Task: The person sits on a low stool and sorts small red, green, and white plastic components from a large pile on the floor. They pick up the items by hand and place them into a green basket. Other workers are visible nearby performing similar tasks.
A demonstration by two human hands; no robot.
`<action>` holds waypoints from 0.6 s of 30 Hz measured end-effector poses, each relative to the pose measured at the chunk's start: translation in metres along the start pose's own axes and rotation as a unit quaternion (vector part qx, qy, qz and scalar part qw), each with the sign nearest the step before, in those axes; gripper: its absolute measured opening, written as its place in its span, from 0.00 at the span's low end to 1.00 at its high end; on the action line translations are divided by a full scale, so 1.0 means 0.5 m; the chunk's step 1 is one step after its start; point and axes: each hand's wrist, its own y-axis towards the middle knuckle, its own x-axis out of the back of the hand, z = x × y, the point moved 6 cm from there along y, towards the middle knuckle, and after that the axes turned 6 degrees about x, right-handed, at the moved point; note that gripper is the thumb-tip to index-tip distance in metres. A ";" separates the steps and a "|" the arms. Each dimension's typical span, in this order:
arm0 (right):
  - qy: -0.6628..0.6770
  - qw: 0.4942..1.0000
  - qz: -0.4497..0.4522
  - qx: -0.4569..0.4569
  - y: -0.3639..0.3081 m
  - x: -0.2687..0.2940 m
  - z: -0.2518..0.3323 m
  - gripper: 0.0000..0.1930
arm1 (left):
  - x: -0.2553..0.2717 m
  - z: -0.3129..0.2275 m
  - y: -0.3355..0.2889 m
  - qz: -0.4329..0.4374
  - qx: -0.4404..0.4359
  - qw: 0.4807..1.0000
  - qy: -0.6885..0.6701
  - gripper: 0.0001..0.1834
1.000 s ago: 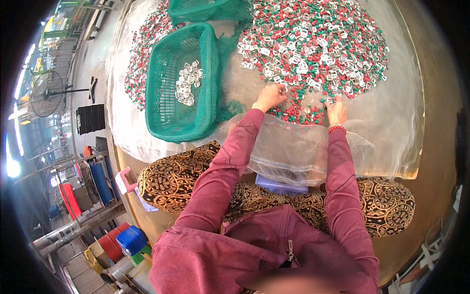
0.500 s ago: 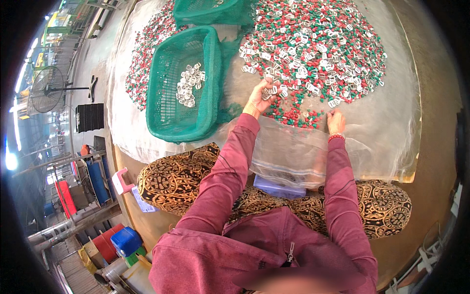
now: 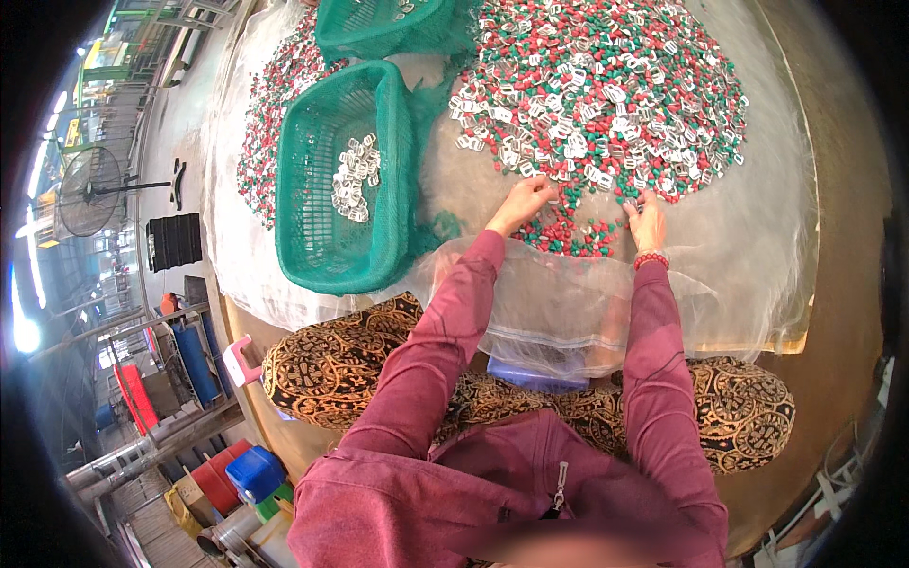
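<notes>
A wide pile of small red and green pieces mixed with pale metal buckle-like pieces (image 3: 606,95) lies on a translucent sheet (image 3: 739,256). My left hand (image 3: 524,203) is at its near edge, thumb and fingers pressed together; what they hold, if anything, is hidden. To the right, my right hand (image 3: 648,223) is closed at the same edge, its fingertips among the pieces and their contents unclear. Between the hands, a patch of red and green pieces (image 3: 573,237) spreads nearer to me. A green net-lined basket (image 3: 393,189) on the left contains a heap of pale buckle-like pieces (image 3: 356,178).
A second green basket (image 3: 379,40) stands beyond the first, partly cut off by the frame. Another mixed pile (image 3: 260,161) lies left of the baskets. Patterned cloth (image 3: 322,364) covers my folded legs near the sheet's front edge. A fan (image 3: 90,192) stands at far left.
My left hand showed several pale buckle-like pieces at its fingers; they no longer show, and the fingers are at the pile. My right hand has moved farther forward, to the pile's edge.
</notes>
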 end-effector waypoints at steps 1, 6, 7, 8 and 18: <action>0.041 0.999 -0.004 0.011 0.006 -0.013 0.000 0.17 | 0.005 -0.005 -0.006 0.052 0.047 0.976 -0.206 0.09; 0.622 0.760 0.096 -0.166 -0.025 -0.023 0.090 0.13 | 0.062 -0.048 -0.033 0.032 0.065 0.850 -0.522 0.08; 0.727 0.662 0.130 -0.129 -0.031 -0.008 0.118 0.13 | 0.062 -0.054 -0.026 0.032 0.089 0.870 -0.485 0.08; 0.750 0.637 0.141 -0.105 -0.034 0.008 0.138 0.13 | 0.065 -0.044 -0.016 0.007 0.114 0.922 -0.369 0.08; 0.354 0.920 0.135 -0.098 0.041 -0.003 0.111 0.16 | -0.004 -0.014 0.045 -0.178 0.012 0.901 0.396 0.26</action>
